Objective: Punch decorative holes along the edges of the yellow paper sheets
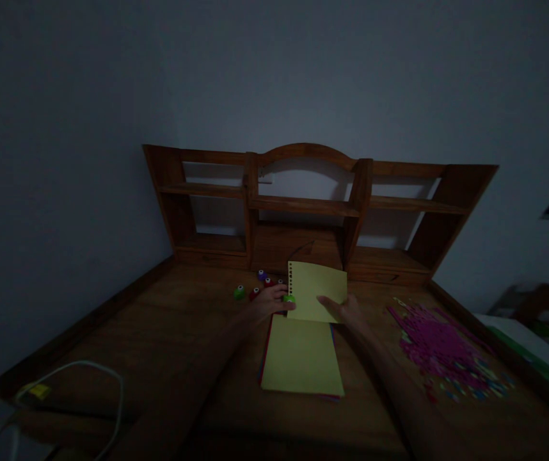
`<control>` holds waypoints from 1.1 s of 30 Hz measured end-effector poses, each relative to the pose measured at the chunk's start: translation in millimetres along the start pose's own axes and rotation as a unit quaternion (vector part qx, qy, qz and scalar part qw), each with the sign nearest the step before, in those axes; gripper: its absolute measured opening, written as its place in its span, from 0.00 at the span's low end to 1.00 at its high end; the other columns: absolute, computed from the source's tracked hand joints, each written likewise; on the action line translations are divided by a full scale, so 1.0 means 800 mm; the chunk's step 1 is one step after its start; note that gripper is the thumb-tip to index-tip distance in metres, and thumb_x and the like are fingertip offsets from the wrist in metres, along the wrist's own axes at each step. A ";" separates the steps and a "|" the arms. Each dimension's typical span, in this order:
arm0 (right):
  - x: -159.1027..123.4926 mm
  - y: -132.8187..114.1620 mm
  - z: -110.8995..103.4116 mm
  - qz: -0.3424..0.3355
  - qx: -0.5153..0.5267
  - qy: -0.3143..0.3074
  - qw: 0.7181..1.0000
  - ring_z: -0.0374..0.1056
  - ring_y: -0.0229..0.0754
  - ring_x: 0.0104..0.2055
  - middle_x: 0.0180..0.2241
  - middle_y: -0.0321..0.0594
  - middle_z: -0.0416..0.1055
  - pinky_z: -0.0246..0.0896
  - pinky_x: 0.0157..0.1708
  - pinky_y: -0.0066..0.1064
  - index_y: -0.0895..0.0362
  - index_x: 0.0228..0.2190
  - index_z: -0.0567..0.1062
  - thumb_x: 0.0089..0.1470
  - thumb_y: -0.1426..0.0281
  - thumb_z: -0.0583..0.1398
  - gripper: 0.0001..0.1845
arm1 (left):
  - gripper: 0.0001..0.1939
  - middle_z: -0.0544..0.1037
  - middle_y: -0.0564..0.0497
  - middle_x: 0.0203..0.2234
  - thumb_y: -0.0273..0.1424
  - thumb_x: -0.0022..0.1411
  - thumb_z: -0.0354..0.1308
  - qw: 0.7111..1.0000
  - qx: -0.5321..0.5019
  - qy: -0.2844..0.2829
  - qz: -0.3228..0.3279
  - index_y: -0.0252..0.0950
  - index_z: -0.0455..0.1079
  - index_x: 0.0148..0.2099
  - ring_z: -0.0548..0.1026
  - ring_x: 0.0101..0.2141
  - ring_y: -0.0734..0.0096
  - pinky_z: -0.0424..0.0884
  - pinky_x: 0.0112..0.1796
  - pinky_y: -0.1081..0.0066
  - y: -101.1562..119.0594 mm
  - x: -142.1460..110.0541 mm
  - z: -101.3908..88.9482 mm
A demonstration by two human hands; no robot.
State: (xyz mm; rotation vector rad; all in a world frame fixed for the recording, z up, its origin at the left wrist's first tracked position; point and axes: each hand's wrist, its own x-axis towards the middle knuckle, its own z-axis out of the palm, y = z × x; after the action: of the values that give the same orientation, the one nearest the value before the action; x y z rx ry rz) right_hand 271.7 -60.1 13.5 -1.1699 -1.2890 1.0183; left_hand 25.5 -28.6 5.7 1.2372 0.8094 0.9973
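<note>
My right hand [344, 312] grips a yellow sheet of paper [317, 282] by its right side, thumb on top. A row of dark holes runs down the sheet's left edge. At that edge my left hand [272, 301] is closed on a small green craft punch [289, 299], which touches the paper. Below the raised sheet lies a stack of paper [302, 358], yellow on top with coloured edges peeking out. Just beyond my left hand are more small punches: a green punch [240, 292], a purple punch [262, 274] and several red ones, including a red punch [254, 293].
A wooden shelf unit [303, 205] stands along the desk's back edge. To the right lies a pile of pink strips [440, 339] with small coloured pieces beside it. A white cable [87, 363] and a yellow object [40, 390] are at the left front of the desk [159, 339].
</note>
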 end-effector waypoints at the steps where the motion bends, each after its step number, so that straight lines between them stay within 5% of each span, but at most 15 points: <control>1: 0.000 0.000 0.000 -0.001 0.000 0.001 1.000 0.77 0.53 0.35 0.39 0.53 0.80 0.72 0.29 0.34 0.63 0.41 0.78 0.39 0.54 0.71 0.32 | 0.30 0.79 0.42 0.45 0.28 0.39 0.76 1.000 0.003 -0.003 0.003 0.34 0.72 0.46 0.78 0.42 0.59 0.73 0.43 0.63 0.000 0.000 0.000; 33: 0.001 -0.001 -0.003 0.023 0.007 0.000 1.000 0.78 0.54 0.36 0.40 0.54 0.79 0.73 0.31 0.35 0.63 0.42 0.78 0.39 0.54 0.71 0.32 | 0.28 0.80 0.40 0.44 0.32 0.42 0.75 0.999 -0.024 0.019 0.011 0.33 0.73 0.47 0.80 0.40 0.55 0.74 0.42 0.60 0.006 -0.019 0.025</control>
State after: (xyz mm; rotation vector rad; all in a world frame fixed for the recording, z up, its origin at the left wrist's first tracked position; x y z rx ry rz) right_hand 273.8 -59.8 14.8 -1.1937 -1.2581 1.0582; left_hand 37.3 -49.7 13.8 1.1914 0.7994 1.0550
